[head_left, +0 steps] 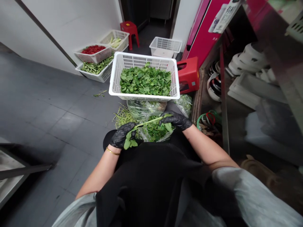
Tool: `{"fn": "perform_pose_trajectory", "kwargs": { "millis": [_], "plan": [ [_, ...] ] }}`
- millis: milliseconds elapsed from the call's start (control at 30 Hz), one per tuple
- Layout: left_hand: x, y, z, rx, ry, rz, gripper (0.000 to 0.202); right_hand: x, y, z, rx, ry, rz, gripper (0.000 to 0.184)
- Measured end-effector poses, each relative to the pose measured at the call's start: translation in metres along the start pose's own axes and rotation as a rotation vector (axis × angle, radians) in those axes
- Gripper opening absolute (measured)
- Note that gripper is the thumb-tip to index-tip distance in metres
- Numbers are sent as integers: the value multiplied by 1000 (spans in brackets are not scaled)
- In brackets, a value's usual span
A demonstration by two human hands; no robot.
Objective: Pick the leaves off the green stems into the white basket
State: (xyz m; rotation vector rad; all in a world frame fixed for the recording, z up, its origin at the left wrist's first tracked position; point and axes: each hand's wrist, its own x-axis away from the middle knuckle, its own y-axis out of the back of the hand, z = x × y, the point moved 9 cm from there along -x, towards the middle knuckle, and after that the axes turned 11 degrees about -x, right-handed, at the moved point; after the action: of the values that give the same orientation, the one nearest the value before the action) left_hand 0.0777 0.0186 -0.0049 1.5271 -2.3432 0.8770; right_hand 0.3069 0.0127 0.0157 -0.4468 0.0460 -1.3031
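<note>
Between my two black-gloved hands stretches a leafy green stem (149,122), with leaves at both ends. My left hand (123,135) is closed on its lower end, where leaves hang below the fingers. My right hand (176,119) pinches the other end. Under the stem lies an open plastic bag of leafy greens (156,130). A heap of bare stems (124,116) sits on the floor beside it. Just beyond, a white plastic basket (144,97) holds loose green leaves (145,80).
Behind stand baskets of red chilies (93,49), green beans (94,67) and pale vegetables (115,42). A red stool (129,31) is at the back; another (189,75) lies tipped right of the basket. Metal shelving (224,104) with containers lines my right side.
</note>
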Motion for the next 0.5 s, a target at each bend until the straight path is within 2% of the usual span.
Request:
{"fn": "perform_pose_trajectory", "kwargs": {
  "millis": [100, 167, 233, 300, 367, 433, 500],
  "plan": [
    [-4, 1, 5, 139, 38, 23, 13, 4, 8, -21, -146, -59, -78, 37],
    [-9, -8, 6, 180, 32, 59, 16, -4, -1, -35, -106, -57, -129, 36],
    [-14, -19, 7, 179, -2, 91, 27, -18, -20, -41, -37, -3, -139, 37],
    [-17, -25, 7, 147, -64, 82, 37, -33, -41, -41, 20, 73, -94, 41],
    [-18, -25, 8, 81, -124, 26, 47, -47, -60, -37, 92, 126, -17, 45],
    [-15, -22, 10, -11, -155, -39, 54, -56, -70, -33, 169, 140, 43, 47],
    [-13, -19, 14, -119, -137, -70, 53, -58, -71, -28, 214, 116, 83, 48]
  ]
}}
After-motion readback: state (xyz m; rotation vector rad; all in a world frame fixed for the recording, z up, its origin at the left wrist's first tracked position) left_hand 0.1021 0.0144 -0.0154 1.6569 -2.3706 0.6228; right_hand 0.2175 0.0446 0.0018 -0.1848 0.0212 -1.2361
